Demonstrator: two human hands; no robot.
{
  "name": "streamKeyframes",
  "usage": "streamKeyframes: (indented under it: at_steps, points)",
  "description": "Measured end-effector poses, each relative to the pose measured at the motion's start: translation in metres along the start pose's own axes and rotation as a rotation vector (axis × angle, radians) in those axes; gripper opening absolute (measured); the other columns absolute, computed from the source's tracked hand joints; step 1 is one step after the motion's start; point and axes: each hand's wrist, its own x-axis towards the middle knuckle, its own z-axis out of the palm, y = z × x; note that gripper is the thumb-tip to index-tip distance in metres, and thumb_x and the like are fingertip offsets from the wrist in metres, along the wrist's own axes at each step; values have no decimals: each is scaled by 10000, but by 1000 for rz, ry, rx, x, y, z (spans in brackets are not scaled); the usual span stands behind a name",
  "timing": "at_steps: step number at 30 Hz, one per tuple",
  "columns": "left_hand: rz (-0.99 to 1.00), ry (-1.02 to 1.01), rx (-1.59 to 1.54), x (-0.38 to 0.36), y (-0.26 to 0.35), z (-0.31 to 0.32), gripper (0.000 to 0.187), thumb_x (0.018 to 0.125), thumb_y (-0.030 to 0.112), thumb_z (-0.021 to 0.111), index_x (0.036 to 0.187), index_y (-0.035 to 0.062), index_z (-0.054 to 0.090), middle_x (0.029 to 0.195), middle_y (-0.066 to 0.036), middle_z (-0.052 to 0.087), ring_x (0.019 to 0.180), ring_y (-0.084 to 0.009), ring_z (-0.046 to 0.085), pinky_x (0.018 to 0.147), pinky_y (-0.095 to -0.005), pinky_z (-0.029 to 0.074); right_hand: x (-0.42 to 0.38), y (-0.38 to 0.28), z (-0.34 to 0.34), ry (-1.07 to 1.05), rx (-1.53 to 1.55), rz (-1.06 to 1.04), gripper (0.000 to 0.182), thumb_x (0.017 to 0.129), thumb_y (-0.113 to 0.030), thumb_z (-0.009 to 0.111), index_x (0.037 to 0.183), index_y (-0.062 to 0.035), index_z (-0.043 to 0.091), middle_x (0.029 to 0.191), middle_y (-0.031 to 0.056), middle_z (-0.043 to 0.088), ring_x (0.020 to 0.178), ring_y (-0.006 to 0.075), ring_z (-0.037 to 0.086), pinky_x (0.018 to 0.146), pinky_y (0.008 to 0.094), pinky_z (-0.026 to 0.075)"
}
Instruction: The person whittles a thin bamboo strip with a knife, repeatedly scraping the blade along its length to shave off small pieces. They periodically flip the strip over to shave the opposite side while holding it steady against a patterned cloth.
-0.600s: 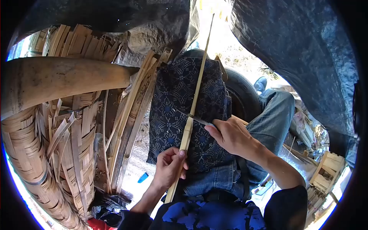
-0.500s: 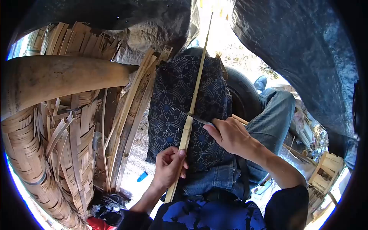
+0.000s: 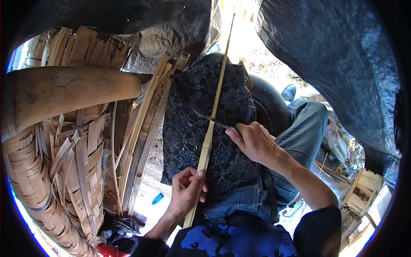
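A long, pale bamboo strip (image 3: 218, 96) runs from my waist out past the far side of my lap. My left hand (image 3: 188, 188) pinches its near part between thumb and fingers. In my right hand (image 3: 255, 141) is a knife (image 3: 212, 119), its handle mostly hidden by my fingers. The dark blade lies across the strip, pointing left, just beyond a thicker joint in the bamboo. Beneath the strip, a dark blue patterned cloth (image 3: 184, 141) covers my lap.
Woven bamboo basketwork (image 3: 32, 162) and a thick bamboo pole (image 3: 72, 88) stand at left. Split bamboo lengths (image 3: 147, 124) lean beside the cloth. A tyre (image 3: 269, 100) sits beyond my bent knee. Dark plastic sheeting (image 3: 329, 51) hangs at upper right. A small wooden frame (image 3: 363, 190) lies at right.
My right hand and the knife have moved slightly away from me along the strip, the blade edging farther from the joint. My left hand keeps its hold in nearly the same place.
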Motion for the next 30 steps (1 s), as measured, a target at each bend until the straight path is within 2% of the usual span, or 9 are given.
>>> streamKeyframes:
  at_steps: [11, 15, 19, 21, 23, 26, 28, 30]
  points:
    - [-25, 11, -27, -7, 1, 0, 239, 952, 214, 514, 825, 12, 510, 584, -53, 553, 395, -99, 493, 369, -206, 401, -1, 3, 8, 42, -32, -24, 468, 939, -345, 512, 599, -23, 520, 399, 114, 474, 338, 264, 524, 347, 355, 426]
    - [-42, -46, -7, -22, -14, -6, 242, 953, 219, 513, 831, 10, 507, 592, -63, 555, 401, -106, 491, 370, -217, 402, 27, 25, 3, 145, -86, 46, 476, 948, -335, 496, 587, -24, 516, 411, 125, 486, 356, 274, 539, 347, 357, 433]
    - [-29, -80, -137, -19, -18, -7, 259, 959, 240, 500, 832, 15, 512, 604, -59, 552, 411, -106, 490, 382, -215, 411, 37, 30, -3, 206, -39, -50, 469, 961, -311, 476, 600, -16, 532, 423, 133, 488, 349, 261, 528, 338, 368, 400]
    - [-48, -4, -102, -18, -15, -5, 272, 956, 269, 497, 812, 38, 502, 575, -45, 513, 377, -113, 448, 354, -211, 386, 27, 15, -5, 34, 227, 96, 464, 965, -294, 472, 611, -3, 542, 416, 132, 475, 332, 258, 503, 341, 376, 374]
    - [-38, -10, -94, -18, -13, -3, 278, 958, 275, 490, 812, 39, 503, 573, -43, 510, 373, -113, 442, 353, -211, 378, 7, -5, -8, -20, 222, 90, 459, 968, -275, 461, 617, 8, 552, 421, 146, 481, 324, 267, 484, 353, 386, 355]
    - [-58, -60, -117, -17, -16, -11, 285, 960, 278, 488, 819, 33, 511, 585, -44, 527, 388, -110, 459, 367, -206, 379, -10, -5, 6, 13, 164, 21, 472, 961, -288, 479, 592, -1, 544, 420, 160, 475, 330, 278, 483, 357, 386, 356]
    - [-63, -116, -175, -14, -18, -14, 282, 958, 279, 497, 812, 38, 514, 593, -41, 533, 404, -103, 473, 378, -198, 383, -10, -1, 10, 252, 50, -178, 499, 951, -317, 500, 557, -12, 527, 411, 164, 460, 342, 289, 495, 364, 387, 360]
    - [-67, -120, -191, -15, -20, -14, 282, 957, 281, 498, 806, 44, 511, 592, -39, 523, 402, -102, 466, 374, -198, 378, -8, 5, 12, 205, 41, -153, 505, 946, -327, 508, 549, -15, 521, 408, 163, 458, 343, 290, 500, 359, 392, 356]
